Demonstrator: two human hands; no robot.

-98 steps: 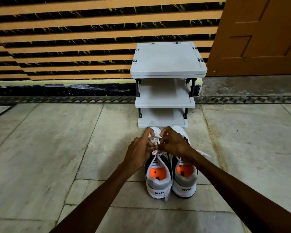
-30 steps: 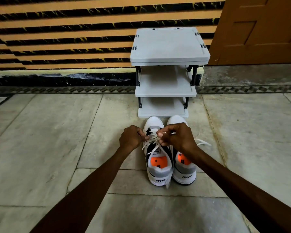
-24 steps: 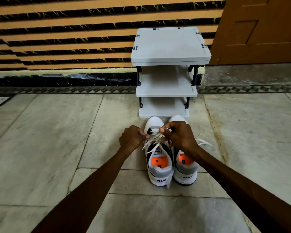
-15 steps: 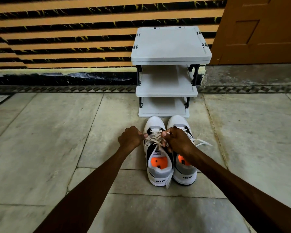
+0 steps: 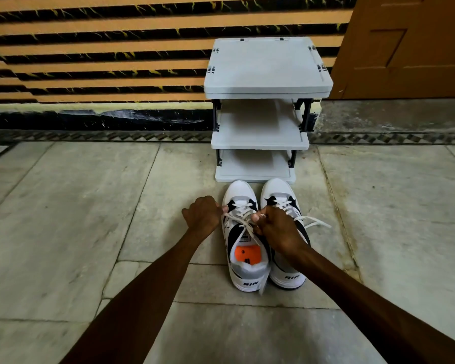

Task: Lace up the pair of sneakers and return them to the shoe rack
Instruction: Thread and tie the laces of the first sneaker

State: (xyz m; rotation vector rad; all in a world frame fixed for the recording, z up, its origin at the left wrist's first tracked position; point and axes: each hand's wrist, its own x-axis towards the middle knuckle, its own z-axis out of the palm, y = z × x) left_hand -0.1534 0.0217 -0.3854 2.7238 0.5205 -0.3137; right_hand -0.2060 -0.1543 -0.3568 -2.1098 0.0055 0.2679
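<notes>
Left hand (image 5: 202, 215): fingers pinched on lace (image 5: 238, 218) of left sneaker (image 5: 246, 248).
Right hand (image 5: 279, 229): fingers pinched on same lace.
Sneakers: side by side on floor (image 5: 76, 219), toes at rack (image 5: 260, 132).
Right sneaker (image 5: 286, 203): lace end trailing right.

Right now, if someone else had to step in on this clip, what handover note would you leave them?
Left hand: closed on the lace end at the left sneaker's outer side, pulling it taut.
Right hand: closed on the other lace end, over the gap between the shoes.
Both sneakers stand side by side on the floor, toes toward the shoe rack.
Done: left sneaker's lace is crossed through its eyelets.
Left: tie it off. The right sneaker looks laced, but a loose lace trails off to its side; tie it. Then set both on the rack, whose shelves hold nothing visible.
</notes>
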